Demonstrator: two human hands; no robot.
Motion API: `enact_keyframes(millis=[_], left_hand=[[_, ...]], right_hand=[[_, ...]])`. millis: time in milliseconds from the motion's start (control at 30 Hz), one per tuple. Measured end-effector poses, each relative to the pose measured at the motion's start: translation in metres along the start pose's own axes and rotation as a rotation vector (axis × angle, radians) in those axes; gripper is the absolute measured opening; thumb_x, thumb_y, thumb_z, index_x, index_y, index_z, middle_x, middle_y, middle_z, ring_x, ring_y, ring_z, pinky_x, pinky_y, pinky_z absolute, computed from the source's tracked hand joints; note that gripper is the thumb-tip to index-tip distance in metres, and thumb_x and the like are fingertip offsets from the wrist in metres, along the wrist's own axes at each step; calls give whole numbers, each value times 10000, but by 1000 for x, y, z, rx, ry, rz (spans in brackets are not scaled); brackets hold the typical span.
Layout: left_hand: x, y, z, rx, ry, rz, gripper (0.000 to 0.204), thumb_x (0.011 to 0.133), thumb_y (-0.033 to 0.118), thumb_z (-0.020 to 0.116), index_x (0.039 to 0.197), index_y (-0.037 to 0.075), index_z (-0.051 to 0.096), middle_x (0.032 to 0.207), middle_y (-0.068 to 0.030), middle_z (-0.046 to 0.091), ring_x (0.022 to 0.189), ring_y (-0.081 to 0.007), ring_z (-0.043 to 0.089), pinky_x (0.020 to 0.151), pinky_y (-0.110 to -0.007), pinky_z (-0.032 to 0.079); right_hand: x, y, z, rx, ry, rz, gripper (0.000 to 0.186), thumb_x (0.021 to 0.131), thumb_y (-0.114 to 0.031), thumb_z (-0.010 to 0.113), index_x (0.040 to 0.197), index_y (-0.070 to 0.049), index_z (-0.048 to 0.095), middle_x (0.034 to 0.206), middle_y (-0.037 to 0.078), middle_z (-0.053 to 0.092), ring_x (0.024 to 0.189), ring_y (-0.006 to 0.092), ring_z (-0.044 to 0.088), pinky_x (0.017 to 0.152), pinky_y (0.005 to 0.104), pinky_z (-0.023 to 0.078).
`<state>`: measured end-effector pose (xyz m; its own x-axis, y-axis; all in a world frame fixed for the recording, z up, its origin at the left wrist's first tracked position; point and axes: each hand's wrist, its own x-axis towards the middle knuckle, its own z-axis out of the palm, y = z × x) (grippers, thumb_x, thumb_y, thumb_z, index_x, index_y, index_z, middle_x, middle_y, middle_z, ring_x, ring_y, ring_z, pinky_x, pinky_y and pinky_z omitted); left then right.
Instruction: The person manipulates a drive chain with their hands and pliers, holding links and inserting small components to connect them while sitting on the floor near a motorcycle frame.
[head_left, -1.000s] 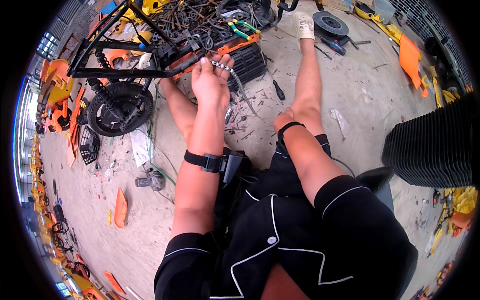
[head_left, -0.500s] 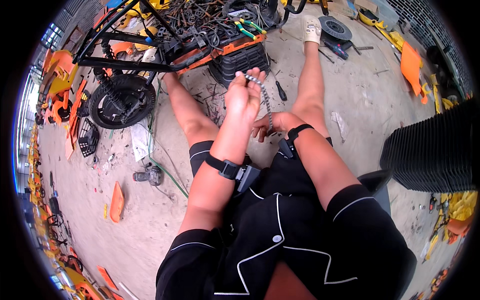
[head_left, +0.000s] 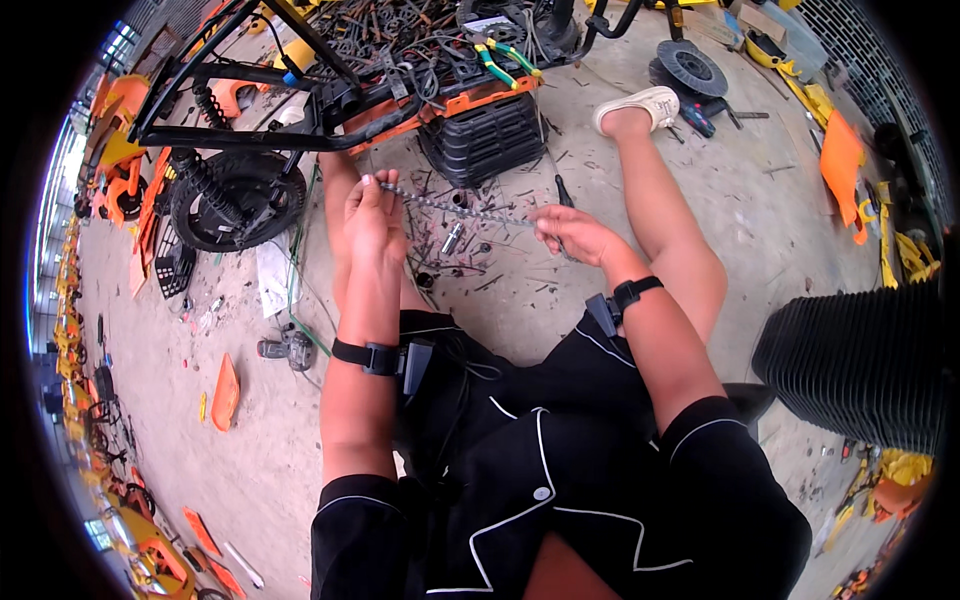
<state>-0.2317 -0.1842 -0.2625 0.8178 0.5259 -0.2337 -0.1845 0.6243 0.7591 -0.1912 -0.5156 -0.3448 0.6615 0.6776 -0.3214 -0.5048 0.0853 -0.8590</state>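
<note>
My left hand [head_left: 374, 215] has its fingers curled on one part of a grey-and-black patterned cord [head_left: 460, 210]. My right hand [head_left: 572, 232] pinches the cord further right, so it runs fairly straight between both hands, with a short piece hanging below the right fingers. Under the cord, small metal bits, including a silver cylinder [head_left: 451, 239], lie on the floor. A dark screwdriver [head_left: 563, 191] is just beyond my right hand. Above, a black vehicle frame with orange bar [head_left: 468, 98] carries a pile of metal parts and green-yellow handled pliers [head_left: 498, 66].
A wheel with shock absorber [head_left: 237, 205] is at left, near a corded tool [head_left: 289, 350]. My outstretched legs [head_left: 670, 240] flank the work area. Grey discs [head_left: 688, 68] and a drill [head_left: 697, 121] sit upper right; stacked black objects [head_left: 850, 360] and orange-yellow panels [head_left: 842, 170] line the right.
My right hand has come up from beside my right leg onto the cord. My left hand has moved down and left, stretching the cord sideways. My right foot has shifted lower and turned.
</note>
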Motion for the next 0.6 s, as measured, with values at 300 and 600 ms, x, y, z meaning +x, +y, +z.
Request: enact_keyframes(millis=[300, 600], left_hand=[[-16, 7, 37, 660, -135, 78, 178, 994, 178, 671, 1053, 36, 581, 1008, -50, 713, 853, -64, 580, 782, -222, 451], [16, -5, 32, 867, -429, 108, 158, 977, 161, 688, 997, 27, 606, 930, -42, 704, 741, -61, 544, 704, -213, 448]], right_hand=[[4, 17, -14, -239, 64, 151, 279, 946, -124, 677, 1195, -15, 614, 881, -6, 627, 702, 67, 527, 614, 221, 425], [5, 27, -25, -166, 313, -20, 217, 1000, -167, 607, 1143, -10, 654, 878, 21, 642, 758, 105, 546, 711, 246, 459]])
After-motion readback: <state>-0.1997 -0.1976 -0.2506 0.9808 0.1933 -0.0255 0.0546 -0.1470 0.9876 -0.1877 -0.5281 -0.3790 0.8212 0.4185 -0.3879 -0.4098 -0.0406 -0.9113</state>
